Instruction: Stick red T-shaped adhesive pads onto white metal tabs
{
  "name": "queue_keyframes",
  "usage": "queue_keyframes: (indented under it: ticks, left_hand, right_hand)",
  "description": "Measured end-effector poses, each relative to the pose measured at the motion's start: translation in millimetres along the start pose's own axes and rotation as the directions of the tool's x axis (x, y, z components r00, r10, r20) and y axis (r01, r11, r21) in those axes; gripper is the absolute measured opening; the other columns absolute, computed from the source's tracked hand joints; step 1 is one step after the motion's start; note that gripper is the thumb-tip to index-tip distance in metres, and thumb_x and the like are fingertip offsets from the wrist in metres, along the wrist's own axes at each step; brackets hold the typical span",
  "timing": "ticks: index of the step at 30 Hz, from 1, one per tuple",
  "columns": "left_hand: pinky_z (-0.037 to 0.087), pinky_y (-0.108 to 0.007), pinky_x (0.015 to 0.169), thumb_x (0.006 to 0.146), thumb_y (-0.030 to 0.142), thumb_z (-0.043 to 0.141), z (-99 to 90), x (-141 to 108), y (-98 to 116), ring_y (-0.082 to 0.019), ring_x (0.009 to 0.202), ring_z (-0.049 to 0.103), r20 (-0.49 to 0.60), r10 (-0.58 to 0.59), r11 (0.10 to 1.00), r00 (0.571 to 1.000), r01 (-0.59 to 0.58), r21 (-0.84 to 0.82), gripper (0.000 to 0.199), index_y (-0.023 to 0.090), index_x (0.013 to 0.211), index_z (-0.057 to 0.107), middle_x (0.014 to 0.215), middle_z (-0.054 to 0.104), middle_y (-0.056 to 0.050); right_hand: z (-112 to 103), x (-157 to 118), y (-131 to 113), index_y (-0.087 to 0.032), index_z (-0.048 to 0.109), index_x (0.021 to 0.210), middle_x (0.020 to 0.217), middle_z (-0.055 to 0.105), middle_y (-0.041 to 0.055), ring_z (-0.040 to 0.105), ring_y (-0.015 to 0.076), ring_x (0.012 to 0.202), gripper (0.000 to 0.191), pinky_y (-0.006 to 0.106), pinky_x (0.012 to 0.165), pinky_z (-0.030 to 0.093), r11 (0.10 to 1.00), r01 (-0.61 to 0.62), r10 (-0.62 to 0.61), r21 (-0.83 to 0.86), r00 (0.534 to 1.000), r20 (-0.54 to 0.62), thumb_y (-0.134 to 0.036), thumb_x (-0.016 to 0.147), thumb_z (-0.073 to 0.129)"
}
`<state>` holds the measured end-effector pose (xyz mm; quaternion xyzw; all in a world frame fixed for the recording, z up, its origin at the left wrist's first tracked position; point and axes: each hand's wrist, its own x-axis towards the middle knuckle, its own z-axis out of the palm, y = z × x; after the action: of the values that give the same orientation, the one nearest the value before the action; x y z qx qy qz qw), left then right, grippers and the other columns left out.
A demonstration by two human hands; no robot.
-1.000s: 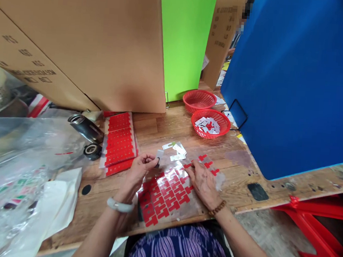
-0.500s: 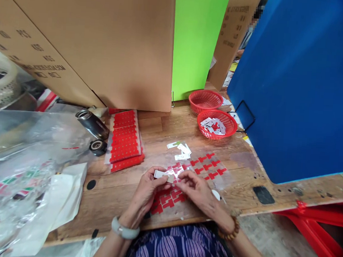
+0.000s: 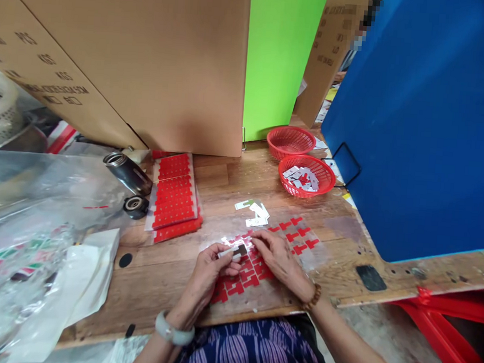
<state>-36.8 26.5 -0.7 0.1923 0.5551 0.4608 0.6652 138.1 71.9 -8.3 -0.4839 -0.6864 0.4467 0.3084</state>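
Between the thumb and fingers of my left hand is a small white card with a dark end, held just above the table. My right hand rests over a clear sheet of red T-shaped stickers, fingertips bent together at its surface. What those fingertips pinch, if anything, I cannot make out. More red stickers show on both sides of this hand, which covers the middle of the sheet. Beyond the sheet lie several loose white cards, one with a green patch.
Two red baskets stand at the back right, the nearer holding white cards. To the left are stacked red sticker sheets, a dark flask, its lid and plastic bags. Cardboard and a blue panel border the table.
My right hand has moved down onto the sticker sheet, away from the card. The card in my left hand has tilted and now shows a dark end.
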Motion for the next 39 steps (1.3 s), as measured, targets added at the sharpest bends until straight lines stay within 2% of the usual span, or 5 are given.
queue_keyframes:
  ticks: [2,9,17,32,39]
  left_hand:
    - [0.056,-0.02,0.055,0.071,0.02,0.075,1.3,7,4,-0.013,0.054,0.068,-0.036,0.032,0.999,0.999,-0.033,-0.025,0.024,0.013,0.081,0.055,0.068,0.072,-0.009]
    - [0.056,-0.023,0.058,0.072,0.024,0.075,12.8,34,8,-0.016,0.06,0.069,-0.071,0.138,0.989,0.988,-0.141,-0.039,0.026,0.014,0.081,0.052,0.069,0.071,-0.007]
    - [0.056,-0.025,0.061,0.077,0.022,0.069,11.4,48,-6,-0.016,0.063,0.07,-0.117,0.101,0.995,0.988,-0.103,-0.01,0.021,0.014,0.085,0.051,0.072,0.07,-0.007]
    - [0.055,-0.021,0.054,0.081,0.016,0.063,9.0,48,4,-0.016,0.062,0.07,-0.108,0.046,0.999,0.993,-0.044,0.022,0.012,0.015,0.082,0.051,0.071,0.07,-0.006]
    - [0.046,-0.017,0.042,0.075,0.028,0.07,7.1,48,-2,-0.01,0.041,0.059,-0.087,0.105,0.994,0.991,-0.102,0.044,0.024,0.014,0.083,0.052,0.057,0.067,-0.001]
  right_hand:
    - [-1,9,2,-0.018,0.061,0.092,0.093,0.063,0.0056,0.058,0.0167,0.086,0.017,0.029,0.08,0.043,0.975,0.08,-0.101,-0.207,0.99,-0.096,-0.021,0.091,0.045]
    - [6,27,7,-0.016,0.061,0.088,0.088,0.059,0.0063,0.055,0.0159,0.079,0.018,0.025,0.071,0.037,0.866,0.046,-0.075,-0.498,0.996,-0.038,-0.009,0.087,0.044]
    - [2,37,11,-0.018,0.058,0.081,0.077,0.057,0.0016,0.052,0.0141,0.07,0.016,0.024,0.064,0.034,0.882,0.084,-0.066,-0.463,0.996,0.055,-0.009,0.085,0.045]
    - [13,22,17,-0.018,0.058,0.078,0.081,0.055,0.0015,0.052,0.0144,0.073,0.013,0.025,0.067,0.037,0.951,0.03,-0.064,-0.307,0.993,-0.101,-0.01,0.083,0.049]
    - [4,16,18,-0.018,0.058,0.071,0.078,0.054,0.0,0.05,0.0132,0.069,0.014,0.025,0.063,0.037,0.989,0.055,-0.056,-0.14,0.998,-0.005,-0.011,0.081,0.051]
